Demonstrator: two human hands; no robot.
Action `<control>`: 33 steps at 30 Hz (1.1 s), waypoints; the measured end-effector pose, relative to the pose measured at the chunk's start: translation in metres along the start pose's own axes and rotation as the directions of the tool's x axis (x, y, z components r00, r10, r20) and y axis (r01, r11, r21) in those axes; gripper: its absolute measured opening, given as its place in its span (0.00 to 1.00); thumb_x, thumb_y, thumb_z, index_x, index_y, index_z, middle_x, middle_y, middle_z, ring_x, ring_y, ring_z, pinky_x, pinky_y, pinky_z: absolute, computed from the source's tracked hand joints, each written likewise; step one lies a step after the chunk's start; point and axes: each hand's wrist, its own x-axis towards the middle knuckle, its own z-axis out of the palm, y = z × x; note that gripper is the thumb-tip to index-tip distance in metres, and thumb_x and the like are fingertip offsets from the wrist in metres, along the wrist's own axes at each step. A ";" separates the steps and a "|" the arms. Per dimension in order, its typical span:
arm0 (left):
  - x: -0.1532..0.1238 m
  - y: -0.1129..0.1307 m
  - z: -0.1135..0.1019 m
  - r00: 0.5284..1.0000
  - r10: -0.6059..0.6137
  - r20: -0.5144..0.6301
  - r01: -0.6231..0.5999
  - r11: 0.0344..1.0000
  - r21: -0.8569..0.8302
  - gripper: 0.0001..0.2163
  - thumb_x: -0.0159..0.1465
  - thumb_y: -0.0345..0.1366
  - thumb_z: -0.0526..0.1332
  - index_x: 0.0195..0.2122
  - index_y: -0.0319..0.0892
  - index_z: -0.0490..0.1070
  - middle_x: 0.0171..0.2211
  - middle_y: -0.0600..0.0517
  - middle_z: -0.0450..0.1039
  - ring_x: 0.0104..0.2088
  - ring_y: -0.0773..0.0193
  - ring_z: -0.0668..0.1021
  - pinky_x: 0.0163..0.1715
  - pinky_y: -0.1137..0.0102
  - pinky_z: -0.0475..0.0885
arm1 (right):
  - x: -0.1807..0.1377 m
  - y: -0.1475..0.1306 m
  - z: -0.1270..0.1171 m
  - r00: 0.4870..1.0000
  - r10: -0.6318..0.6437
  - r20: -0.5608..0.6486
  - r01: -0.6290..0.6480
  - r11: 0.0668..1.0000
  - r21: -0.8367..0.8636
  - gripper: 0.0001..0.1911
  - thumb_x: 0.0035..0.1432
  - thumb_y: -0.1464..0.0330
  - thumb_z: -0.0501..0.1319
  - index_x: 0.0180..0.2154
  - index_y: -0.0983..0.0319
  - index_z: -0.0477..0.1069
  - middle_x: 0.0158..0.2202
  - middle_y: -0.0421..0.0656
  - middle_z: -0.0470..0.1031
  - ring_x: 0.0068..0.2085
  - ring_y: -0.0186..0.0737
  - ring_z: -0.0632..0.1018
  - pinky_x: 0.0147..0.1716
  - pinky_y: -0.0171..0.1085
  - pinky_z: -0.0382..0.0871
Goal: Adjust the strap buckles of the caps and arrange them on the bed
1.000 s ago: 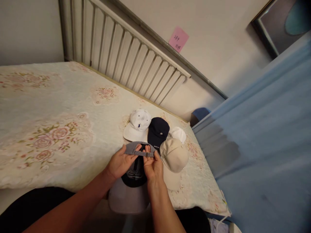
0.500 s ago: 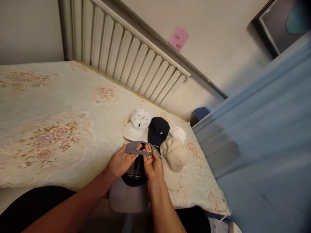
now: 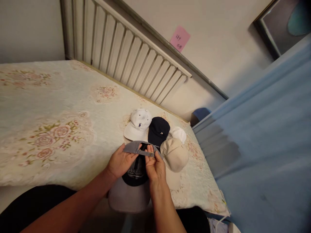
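Both hands hold a grey baseball cap (image 3: 128, 198) with its dark inside facing me and its brim toward my lap. My left hand (image 3: 121, 161) grips the left side of the back edge, thumb outside and fingers inside. My right hand (image 3: 154, 165) grips the right side by the strap's metal buckle (image 3: 151, 154), its fingers reaching behind the strap. Just beyond the cap lie a white cap (image 3: 139, 123) with a small dark emblem and a dark navy cap (image 3: 159, 129). A beige cap (image 3: 175, 155) sits beside my right hand, partly covering another white cap (image 3: 179, 133).
The caps lie on a bed with a floral cover (image 3: 73, 97). A slatted white rail (image 3: 126, 51) runs along the far side. A blue curtain (image 3: 255, 139) hangs on the right. A pink note (image 3: 179, 38) is on the wall.
My right hand and the strap's buckle have shifted slightly to the right, and the cap's back edge looks a little wider. Both hands keep their hold.
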 end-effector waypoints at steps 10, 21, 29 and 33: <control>-0.003 0.004 0.008 0.999 0.001 0.048 -0.005 0.998 0.070 0.24 0.67 0.35 0.48 0.63 0.32 0.53 0.57 0.37 0.67 0.57 0.52 0.70 0.58 0.56 0.64 | 0.000 0.000 0.004 0.998 -0.039 0.048 0.041 0.998 -0.044 0.10 0.60 0.74 0.53 0.38 0.65 0.72 0.48 0.49 0.77 0.54 0.37 0.74 0.56 0.44 0.66; -0.004 -0.001 0.013 1.000 0.020 -0.009 -0.018 0.989 0.146 0.17 0.67 0.34 0.49 0.53 0.34 0.67 0.49 0.41 0.75 0.56 0.55 0.72 0.60 0.57 0.61 | 0.006 0.017 0.008 0.997 -0.011 0.078 0.010 1.000 0.017 0.08 0.60 0.73 0.55 0.40 0.65 0.71 0.46 0.49 0.78 0.51 0.37 0.76 0.55 0.43 0.67; -0.001 -0.006 0.007 0.997 0.018 0.079 -0.037 0.969 0.242 0.17 0.67 0.35 0.49 0.50 0.33 0.70 0.49 0.42 0.75 0.55 0.55 0.72 0.61 0.59 0.59 | 0.000 0.041 0.022 0.991 0.064 0.115 -0.051 0.992 -0.115 0.10 0.53 0.76 0.62 0.39 0.64 0.70 0.36 0.44 0.81 0.41 0.38 0.81 0.52 0.44 0.69; -0.005 -0.009 0.011 0.997 0.022 0.076 -0.042 0.963 0.265 0.17 0.67 0.36 0.50 0.51 0.31 0.70 0.48 0.41 0.75 0.55 0.54 0.72 0.60 0.58 0.59 | -0.001 0.045 0.028 0.991 0.090 0.095 -0.074 0.984 -0.163 0.14 0.49 0.77 0.64 0.40 0.64 0.69 0.34 0.44 0.81 0.37 0.38 0.82 0.50 0.43 0.71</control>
